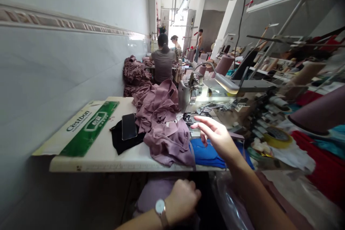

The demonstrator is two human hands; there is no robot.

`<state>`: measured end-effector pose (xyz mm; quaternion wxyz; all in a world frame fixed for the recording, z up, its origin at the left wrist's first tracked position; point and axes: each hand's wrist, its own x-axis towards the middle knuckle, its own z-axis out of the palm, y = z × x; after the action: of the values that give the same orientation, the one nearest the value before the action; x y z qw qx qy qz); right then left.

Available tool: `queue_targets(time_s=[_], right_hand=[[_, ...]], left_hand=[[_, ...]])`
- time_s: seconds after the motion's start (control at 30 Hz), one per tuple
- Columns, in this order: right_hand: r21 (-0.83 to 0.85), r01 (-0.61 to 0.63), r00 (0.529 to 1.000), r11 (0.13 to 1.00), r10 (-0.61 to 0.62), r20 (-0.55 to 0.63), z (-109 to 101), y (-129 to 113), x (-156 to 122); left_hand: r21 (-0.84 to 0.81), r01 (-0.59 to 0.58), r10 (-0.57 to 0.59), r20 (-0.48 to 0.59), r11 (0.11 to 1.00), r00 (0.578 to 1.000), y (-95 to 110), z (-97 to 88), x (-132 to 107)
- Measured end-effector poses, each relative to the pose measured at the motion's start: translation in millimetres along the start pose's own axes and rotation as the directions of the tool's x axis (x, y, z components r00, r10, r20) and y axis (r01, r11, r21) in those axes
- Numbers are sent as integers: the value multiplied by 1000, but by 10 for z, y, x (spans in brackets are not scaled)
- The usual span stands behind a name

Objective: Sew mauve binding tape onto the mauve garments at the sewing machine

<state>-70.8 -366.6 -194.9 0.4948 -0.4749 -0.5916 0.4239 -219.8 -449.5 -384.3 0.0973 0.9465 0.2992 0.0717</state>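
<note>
Currently my right grip hangs spread above blue fabric; my left grip curls by mauve cloth under the table, and I cannot tell if it pinches anything.

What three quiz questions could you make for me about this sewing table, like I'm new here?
1. What does the curled left hand wear on its wrist?
2. True or false: the dark rectangular smartphone lies on the soft black cloth.
3. What colour is the crumpled cloth just below the open right hand: A red, B blue, or C green?

Key: 1. a round-faced wristwatch with a strap; 2. true; 3. B.
</note>
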Motion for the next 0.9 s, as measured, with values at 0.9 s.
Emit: queue_targets(time_s=[0.9], right_hand=[[-696,406,875,592,-31,483,8,1608,-1064]], left_hand=[[-542,41,-369,-514,840,774,-408,-1326,404]])
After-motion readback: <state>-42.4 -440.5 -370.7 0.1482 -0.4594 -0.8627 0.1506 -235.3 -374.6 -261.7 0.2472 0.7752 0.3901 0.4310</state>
